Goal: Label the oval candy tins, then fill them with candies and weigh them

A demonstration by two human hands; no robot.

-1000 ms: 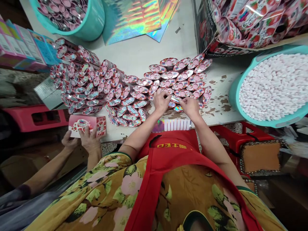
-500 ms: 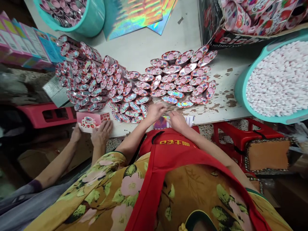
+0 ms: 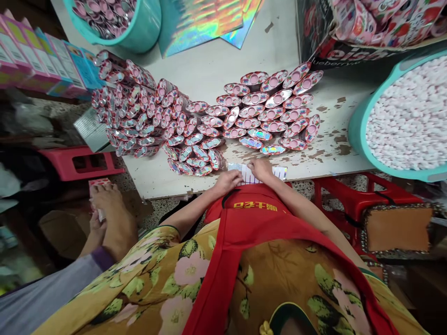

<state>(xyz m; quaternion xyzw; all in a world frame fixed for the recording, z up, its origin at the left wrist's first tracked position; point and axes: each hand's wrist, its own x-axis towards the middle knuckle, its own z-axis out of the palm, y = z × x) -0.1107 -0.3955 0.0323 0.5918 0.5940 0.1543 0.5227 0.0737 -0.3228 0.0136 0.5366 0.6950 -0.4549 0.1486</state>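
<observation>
While both hands are at the sheet (image 3: 280, 173), it is best to go slow and be gentle. The sheet lies at the near edge of the surface (image 3: 209, 70), right by the red apron (image 3: 258, 228). It has a row of thin white strips. The left hand (image 3: 227, 182) has its fingers bent and close together at the left part of the sheet. The right hand (image 3: 261, 170) is curled over the middle. I can't tell if either one has a strip pinched, because the fingertips are too small to see well.

The step looks like picking at a strip. One hand should press the sheet flat so it can't slide off the edge. The other should lift a strip by its very end, with just the fingertips, and pull low and slow. A fast tug could bend or rip it. Touching it too much could make it less sticky, if it is a sticker. The packs (image 3: 260, 134) stand close by, past the hands, so elbows and wrists should stay low and not bump them.
</observation>
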